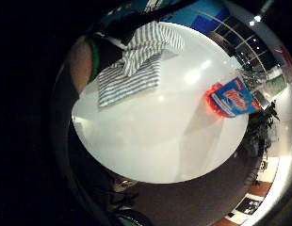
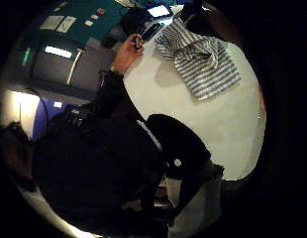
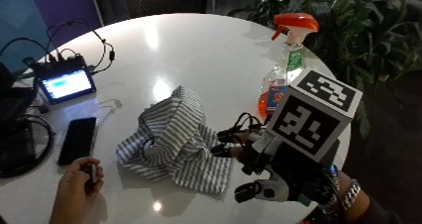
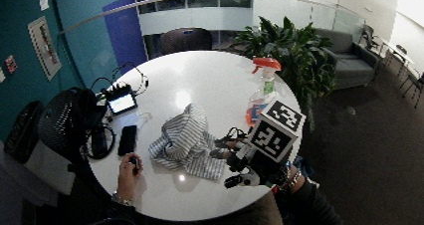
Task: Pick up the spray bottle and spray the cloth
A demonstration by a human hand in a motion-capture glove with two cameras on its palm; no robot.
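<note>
My gloved right hand (image 3: 264, 157) hovers over the near edge of the round white table (image 3: 198, 50), between the cloth and the bottle, holding nothing; its fingers (image 3: 227, 147) reach out, relaxed, toward the cloth's edge, though I cannot tell whether they touch it. My bare left hand (image 3: 79, 182) rests on the table on the far side of the cloth, curled round a small dark object I cannot make out.

The cloth (image 3: 175, 142) is striped grey and white, crumpled into a loose heap with one flat corner lying toward me. The spray bottle (image 3: 284, 65) stands upright just beyond my right hand, near the table's edge beside the plants (image 3: 356, 35). Its long axis is vertical; its orange trigger head (image 3: 294, 23) has the nozzle pointing back over the table. The body is clear, with orange liquid low down and a blue and red label (image 1: 233, 99) whose writing I cannot read.

Past the cloth lie a black phone (image 3: 77, 140) and a small lit screen (image 3: 65, 84) with cables
</note>
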